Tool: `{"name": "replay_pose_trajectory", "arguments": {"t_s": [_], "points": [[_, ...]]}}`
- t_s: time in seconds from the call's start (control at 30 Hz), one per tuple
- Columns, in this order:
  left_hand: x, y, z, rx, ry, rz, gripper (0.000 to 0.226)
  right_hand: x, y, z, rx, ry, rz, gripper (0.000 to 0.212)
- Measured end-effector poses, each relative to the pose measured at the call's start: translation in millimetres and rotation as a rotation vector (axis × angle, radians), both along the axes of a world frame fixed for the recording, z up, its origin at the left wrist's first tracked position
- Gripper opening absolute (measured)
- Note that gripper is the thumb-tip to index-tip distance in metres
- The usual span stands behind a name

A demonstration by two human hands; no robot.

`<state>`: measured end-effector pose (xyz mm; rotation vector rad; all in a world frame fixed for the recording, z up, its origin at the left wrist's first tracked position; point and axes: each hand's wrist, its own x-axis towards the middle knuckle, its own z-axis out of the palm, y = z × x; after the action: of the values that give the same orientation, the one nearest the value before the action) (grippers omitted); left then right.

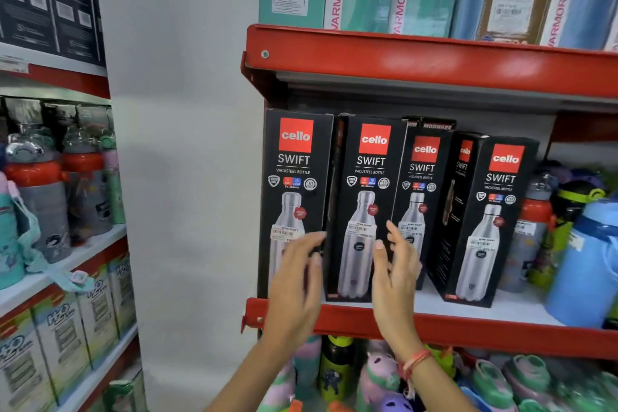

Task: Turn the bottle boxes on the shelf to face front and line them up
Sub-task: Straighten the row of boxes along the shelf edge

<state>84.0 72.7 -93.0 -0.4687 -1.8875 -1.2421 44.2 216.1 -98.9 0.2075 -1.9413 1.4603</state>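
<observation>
Head view: open, empty left hand [296, 281] and right hand [394, 273] flank a "cello SWIFT" box [366, 207] (Vacusteel Bottle).

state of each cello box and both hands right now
first box: upright, front facing out
second box: upright, front out, between the hands
third box: set back, front out
fourth box: turned, side panel showing
left hand: open, empty
right hand: open, empty
</observation>
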Motion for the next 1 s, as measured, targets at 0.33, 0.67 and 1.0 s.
{"name": "replay_pose_trajectory", "arguments": {"t_s": [0.33, 0.67, 1.0], "points": [[-15.7, 54.1, -9.0, 0.170, -0.442, -0.134, 0.058, 2.0, 31.7, 0.7, -0.009, -0.279, 0.363, 0.059], [2.6, 42.2, -21.4, 0.230, -0.361, -0.033, 0.044, 29.1, 43.9, -9.4, 0.000, -0.267, 0.446, 0.055], [6.9, 72.4, -17.4, 0.058, -0.117, 0.261, 0.042, 22.2, 75.0, -0.5, -0.021, -0.177, 0.367, 0.050]]}}
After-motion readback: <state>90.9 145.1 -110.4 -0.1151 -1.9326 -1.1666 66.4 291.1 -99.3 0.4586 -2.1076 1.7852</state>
